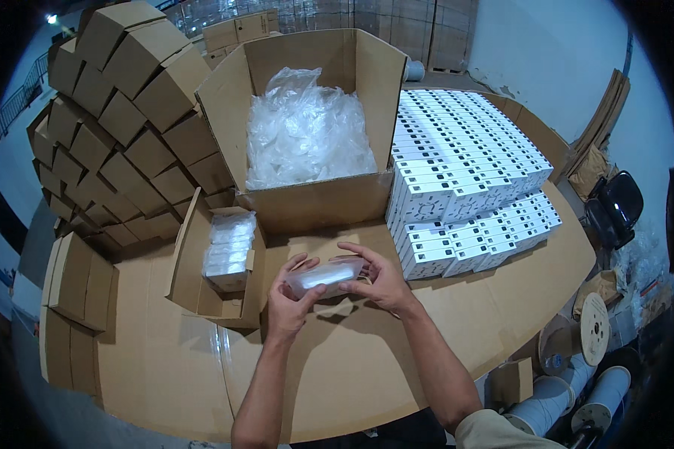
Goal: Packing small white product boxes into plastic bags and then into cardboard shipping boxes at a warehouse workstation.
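Both your left hand (288,301) and right hand (383,280) pinch that clear packet (316,278) near mid-frame, long side kinda left-to-right between them.

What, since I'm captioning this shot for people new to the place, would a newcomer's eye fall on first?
Probably the large open carton beyond the hands, heaped with crumpled clear plastic, and the stacked white boxes to its right. A pile of brown boxes rises at upper left. Near the centre, the left hand and right hand hold a clear plastic packet.
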{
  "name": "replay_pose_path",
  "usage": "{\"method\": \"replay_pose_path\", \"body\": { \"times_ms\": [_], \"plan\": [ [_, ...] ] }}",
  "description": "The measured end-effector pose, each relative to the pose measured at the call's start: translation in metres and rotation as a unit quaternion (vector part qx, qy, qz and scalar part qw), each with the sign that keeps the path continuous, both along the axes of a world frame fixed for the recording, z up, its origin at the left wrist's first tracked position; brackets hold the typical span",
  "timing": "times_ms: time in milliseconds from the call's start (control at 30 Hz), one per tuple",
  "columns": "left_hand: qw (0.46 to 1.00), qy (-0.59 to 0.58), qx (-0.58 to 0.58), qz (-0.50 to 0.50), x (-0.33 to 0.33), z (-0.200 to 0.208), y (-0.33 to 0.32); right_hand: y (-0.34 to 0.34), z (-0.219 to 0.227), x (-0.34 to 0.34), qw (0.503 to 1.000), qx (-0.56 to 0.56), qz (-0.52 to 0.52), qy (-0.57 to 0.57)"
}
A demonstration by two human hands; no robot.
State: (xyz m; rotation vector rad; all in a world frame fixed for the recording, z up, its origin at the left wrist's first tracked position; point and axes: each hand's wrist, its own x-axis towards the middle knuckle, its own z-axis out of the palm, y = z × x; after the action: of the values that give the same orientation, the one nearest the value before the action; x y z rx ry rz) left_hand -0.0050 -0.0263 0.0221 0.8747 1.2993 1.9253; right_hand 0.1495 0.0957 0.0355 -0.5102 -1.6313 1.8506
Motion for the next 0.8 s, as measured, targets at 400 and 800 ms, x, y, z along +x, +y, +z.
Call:
{"method": "replay_pose_path", "body": {
  "times_ms": [400, 800],
  "plan": [
    [0.995, 0.049, -0.08, -0.046, -0.014, -0.015, -0.001, 0.015, -0.015, 0.007, 0.995, 0.051, 0.03, -0.077],
    [0.994, 0.028, -0.086, 0.058, -0.004, -0.01, 0.003, 0.016, -0.033, -0.002, 0.999, 0.032, -0.018, 0.014]
  ]
}}
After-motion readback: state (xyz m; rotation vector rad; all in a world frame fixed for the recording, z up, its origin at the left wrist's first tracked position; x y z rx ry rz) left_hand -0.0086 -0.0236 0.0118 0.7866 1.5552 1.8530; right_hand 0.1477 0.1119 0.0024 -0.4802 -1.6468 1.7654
